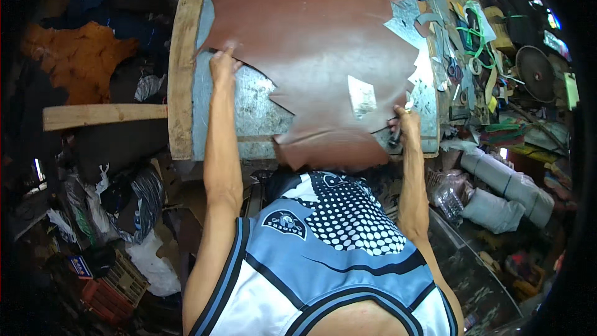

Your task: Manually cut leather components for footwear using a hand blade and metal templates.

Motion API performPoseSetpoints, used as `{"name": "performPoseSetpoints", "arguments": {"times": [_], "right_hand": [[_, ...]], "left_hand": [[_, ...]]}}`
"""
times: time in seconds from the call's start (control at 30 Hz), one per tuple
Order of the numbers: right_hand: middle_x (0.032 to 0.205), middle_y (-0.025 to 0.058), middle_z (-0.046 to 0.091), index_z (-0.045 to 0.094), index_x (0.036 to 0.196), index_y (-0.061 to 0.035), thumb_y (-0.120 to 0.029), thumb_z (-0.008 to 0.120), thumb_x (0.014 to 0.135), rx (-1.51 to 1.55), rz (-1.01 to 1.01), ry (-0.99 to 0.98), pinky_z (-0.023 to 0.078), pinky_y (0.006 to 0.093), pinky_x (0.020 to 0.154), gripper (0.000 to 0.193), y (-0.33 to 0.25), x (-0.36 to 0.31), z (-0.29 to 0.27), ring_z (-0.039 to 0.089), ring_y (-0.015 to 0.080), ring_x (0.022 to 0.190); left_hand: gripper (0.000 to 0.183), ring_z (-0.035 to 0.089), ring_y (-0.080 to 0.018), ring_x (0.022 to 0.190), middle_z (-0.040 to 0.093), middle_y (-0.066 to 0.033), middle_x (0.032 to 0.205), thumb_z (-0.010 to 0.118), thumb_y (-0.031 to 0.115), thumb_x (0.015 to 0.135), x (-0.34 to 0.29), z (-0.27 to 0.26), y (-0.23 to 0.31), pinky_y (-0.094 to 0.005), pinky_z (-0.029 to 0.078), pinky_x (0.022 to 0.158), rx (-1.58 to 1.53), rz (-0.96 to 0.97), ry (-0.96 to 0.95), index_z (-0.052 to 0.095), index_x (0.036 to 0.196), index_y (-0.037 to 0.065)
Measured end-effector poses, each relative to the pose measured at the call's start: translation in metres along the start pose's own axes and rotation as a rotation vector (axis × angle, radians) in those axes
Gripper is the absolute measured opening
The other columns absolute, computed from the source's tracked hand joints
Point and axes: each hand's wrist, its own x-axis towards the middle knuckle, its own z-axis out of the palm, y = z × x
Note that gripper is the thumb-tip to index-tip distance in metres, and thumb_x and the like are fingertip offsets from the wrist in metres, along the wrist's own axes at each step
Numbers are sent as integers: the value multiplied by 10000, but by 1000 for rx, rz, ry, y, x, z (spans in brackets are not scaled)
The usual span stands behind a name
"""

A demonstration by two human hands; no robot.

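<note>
Brown leather sheet on the metal-topped table: left hand fingers pinch its edge, right hand fingers grip its corner; small pale label mid-sheet.

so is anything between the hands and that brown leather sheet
Nothing visible. The left hand already rests on the edge of the brown leather sheet, and the right hand grips its lower right edge over the metal-topped table.

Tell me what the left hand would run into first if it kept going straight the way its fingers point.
The left hand already touches the edge of the brown leather hide; going straight on, it would likely slide onto or under that hide.
</note>
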Motion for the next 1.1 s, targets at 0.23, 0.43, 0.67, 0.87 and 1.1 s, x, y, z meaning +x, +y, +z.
{"name": "performPoseSetpoints", "arguments": {"times": [0.23,0.43,0.67,0.87,1.1], "right_hand": [[732,112,645,576,904,-10,-163,702,869,-64,-38,-165,436,287,375,201,-22,-27,86,601,167,474],[740,106,649,595,956,15,-212,704,867,44,44,-96,444,282,375,268,-16,-4,52,580,152,465],[703,99,653,583,973,17,-208,687,897,30,1,-282,455,264,352,260,-19,2,67,566,137,432],[718,125,678,520,958,-20,-187,673,898,125,98,-388,460,266,344,234,-22,7,49,567,143,412],[768,136,695,544,975,-17,-221,582,954,103,152,-483,512,299,425,208,-9,23,20,608,182,488]], "left_hand": [[432,643,-286,1055,602,-136,1244,584,53,935,129,-33,55,-498,559,849,-97,114,43,478,1353,48],[424,539,-318,1245,523,-146,1383,592,127,959,117,8,51,-465,494,988,15,-30,-167,478,1359,45],[419,664,-250,1003,636,-151,1150,642,232,938,32,-42,57,-372,569,853,304,0,-223,548,1271,-5],[462,680,-163,855,697,-101,987,644,314,926,-124,-32,39,-284,541,740,774,8,-309,614,1240,-23],[359,635,-407,982,696,-205,1028,665,282,858,-167,-14,-15,-449,483,889,1269,550,-134,691,1071,-6]]}}
